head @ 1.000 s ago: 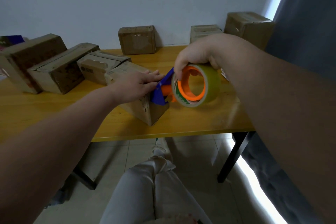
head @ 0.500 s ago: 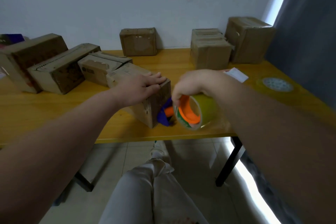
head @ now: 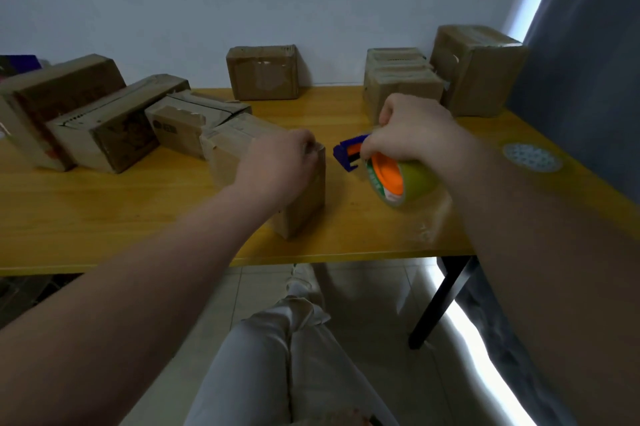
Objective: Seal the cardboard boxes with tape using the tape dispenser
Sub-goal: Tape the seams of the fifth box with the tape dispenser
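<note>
Near cardboard box (head: pixel 304 204): standing on the yellow wooden worktop (head: pixel 138 211) close to its front edge, long side running back and to the left.
Left hand (head: pixel 277 166): laid over the top of that box, fingers curled round its upper far corner; blurred, so fine detail of the grip unclear.
Tape dispenser (head: pixel 349 155): blue frame with orange hub, just right of the box and apart from it, blue end pointing toward the box.
Tape roll (head: pixel 412 183): yellow-green, mounted on the dispenser, low over the worktop; contact with the surface not discernible.
Right hand (head: pixel 412 135): closed over the dispenser from above, fingers wrapped round roll and frame.
Three cardboard boxes (head: pixel 114 124): side by side at the left, angled, the nearest touching the held box.
Single box (head: pixel 263 77): against the back wall, centre.
Two boxes (head: pixel 481 69): back right corner, close together.
Round patterned disc (head: pixel 531 157): flat on the right end of the worktop.
Grey curtain (head: pixel 588 45): far right.
Legs in pale trousers (head: pixel 277 356): below the front edge.
</note>
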The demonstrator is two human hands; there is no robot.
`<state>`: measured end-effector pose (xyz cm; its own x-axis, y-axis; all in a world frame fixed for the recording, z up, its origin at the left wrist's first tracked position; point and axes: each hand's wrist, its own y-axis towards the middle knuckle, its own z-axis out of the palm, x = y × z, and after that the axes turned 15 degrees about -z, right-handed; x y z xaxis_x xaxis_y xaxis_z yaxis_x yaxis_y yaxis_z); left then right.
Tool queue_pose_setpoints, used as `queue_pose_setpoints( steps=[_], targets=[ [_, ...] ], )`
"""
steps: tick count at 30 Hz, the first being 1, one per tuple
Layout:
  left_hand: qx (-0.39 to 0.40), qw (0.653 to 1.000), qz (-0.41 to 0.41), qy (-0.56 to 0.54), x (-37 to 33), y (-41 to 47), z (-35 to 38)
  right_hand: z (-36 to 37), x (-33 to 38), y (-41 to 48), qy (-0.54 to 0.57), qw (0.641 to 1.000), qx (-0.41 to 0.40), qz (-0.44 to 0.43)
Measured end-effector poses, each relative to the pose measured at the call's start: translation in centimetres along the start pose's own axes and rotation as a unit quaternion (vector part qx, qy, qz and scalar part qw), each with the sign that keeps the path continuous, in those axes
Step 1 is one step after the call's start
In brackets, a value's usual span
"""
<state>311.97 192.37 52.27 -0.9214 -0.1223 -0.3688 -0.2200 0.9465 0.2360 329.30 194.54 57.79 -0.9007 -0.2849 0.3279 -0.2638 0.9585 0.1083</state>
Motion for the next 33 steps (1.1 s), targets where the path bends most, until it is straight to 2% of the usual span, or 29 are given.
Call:
queue_pose_setpoints(
  steps=[4,9,12,18,20,22,24,27,33],
  targets=[
    [-0.061,0.992,0.048,0.097,-0.2,-0.4,1.0,1.5,-1.1,-0.8,0.066,0.994,-0.085,-0.008],
    [-0.056,0.987,0.078,0.130,0.3,-0.2,1.0,2.3,-1.7,-1.5,0.137,0.977,-0.162,-0.014],
    [-0.008,0.985,0.092,0.147,0.9,0.1,0.7,2.4,-1.7,-1.6,0.171,0.965,-0.196,-0.021],
    [0.063,0.985,0.127,0.096,2.4,-0.2,-0.6,2.0,-1.9,-1.7,0.297,0.932,-0.209,0.006],
    [0.054,0.991,0.114,0.050,2.4,-0.1,-0.7,2.0,-1.8,-1.7,0.350,0.914,-0.206,0.012],
    [0.010,0.994,0.096,0.055,2.1,0.1,-0.2,2.1,-1.6,-1.7,0.393,0.896,-0.206,0.018],
    [-0.006,0.992,0.064,0.106,1.9,0.4,0.6,2.3,-1.5,-1.7,0.400,0.892,-0.209,0.020],
    [0.017,0.990,0.039,0.131,2.1,0.9,1.5,2.5,-1.5,-1.7,0.397,0.889,-0.227,0.011],
    [0.042,0.981,0.102,0.157,2.9,1.2,0.5,2.0,-1.8,-1.5,0.405,0.887,-0.221,-0.024]
  ],
)
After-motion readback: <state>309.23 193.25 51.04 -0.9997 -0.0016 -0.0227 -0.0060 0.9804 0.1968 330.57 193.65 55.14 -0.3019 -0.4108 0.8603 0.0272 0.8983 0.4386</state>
